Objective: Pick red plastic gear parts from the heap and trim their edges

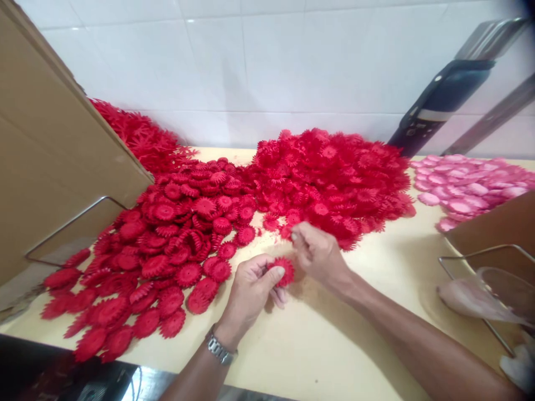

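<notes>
My left hand [257, 284], with a metal-banded watch at its wrist, pinches a red toothed-edge flower disc [286, 270] between thumb and fingers. It may be a small stack; I cannot tell how many layers. To its upper right, my right hand [317, 250] is closed, its fingertips at a small red flower disc [286, 232] by the foot of the right-hand pile. Beside my left hand spreads a heap of stacked red flower discs [167, 262]. Behind my right hand rises a fluffier pile of loose red cut pieces [334, 178].
A large cardboard box [54, 122] stands at the left with a wire handle. Red spiky pieces [137, 133] lie behind it. Pink discs [472, 181] sit at the right, near another brown box [493, 228] with a wire [480, 253]. A dark device [443, 100] leans against the tiled wall.
</notes>
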Demonstrator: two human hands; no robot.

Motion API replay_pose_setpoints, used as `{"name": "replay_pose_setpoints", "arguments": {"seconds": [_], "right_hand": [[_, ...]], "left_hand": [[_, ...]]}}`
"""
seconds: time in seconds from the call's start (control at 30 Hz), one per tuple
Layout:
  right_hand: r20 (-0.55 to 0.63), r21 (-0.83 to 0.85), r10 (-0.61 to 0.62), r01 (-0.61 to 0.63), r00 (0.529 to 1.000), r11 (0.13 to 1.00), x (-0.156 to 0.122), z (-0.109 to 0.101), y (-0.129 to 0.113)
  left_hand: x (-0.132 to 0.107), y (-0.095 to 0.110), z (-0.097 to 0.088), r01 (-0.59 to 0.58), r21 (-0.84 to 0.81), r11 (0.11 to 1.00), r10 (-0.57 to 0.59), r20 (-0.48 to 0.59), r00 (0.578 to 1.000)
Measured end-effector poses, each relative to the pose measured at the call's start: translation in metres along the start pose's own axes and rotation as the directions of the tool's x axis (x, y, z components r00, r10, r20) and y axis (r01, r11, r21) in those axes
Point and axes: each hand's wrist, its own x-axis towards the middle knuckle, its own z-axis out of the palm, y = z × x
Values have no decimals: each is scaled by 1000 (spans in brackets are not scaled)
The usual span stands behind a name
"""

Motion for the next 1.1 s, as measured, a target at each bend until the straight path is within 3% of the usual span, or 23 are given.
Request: {"name": "replay_pose_setpoints", "arguments": {"seconds": [0.13, 0.2, 0.27, 0.37, 0.53, 0.77, 0.93, 1.1], "right_hand": [[-58, -369, -74, 47, 996, 928, 8, -9, 24], [-47, -422, -87, 59, 995, 905, 10, -11, 31], [-59, -358, -102, 74, 993, 931, 10, -12, 32], [-54, -121, -121, 114, 991, 986, 8, -10, 24], [89, 230, -92, 69, 992, 971, 4, -6, 8], [218, 376, 26, -108, 976, 920, 3, -12, -5], [369, 507, 38, -236, 929, 829, 2, -15, -18], [404, 512, 30, -253, 914, 821, -3, -8, -24]], "left_hand": [[0, 3, 0, 1, -48, 999, -4, -73, 997], [1, 4, 1, 9, -80, 997, -17, -99, 995], [2, 6, 2, -6, -109, 994, -7, -118, 993], [3, 7, 1, -20, -131, 991, 0, -149, 989], [3, 5, -3, -46, -118, 992, 27, -160, 987], [3, -7, -6, -89, 90, 992, 103, -167, 980], [4, -6, -4, -61, 64, 996, 72, -203, 976], [2, -1, -1, -40, 9, 999, 40, -109, 993]]}}
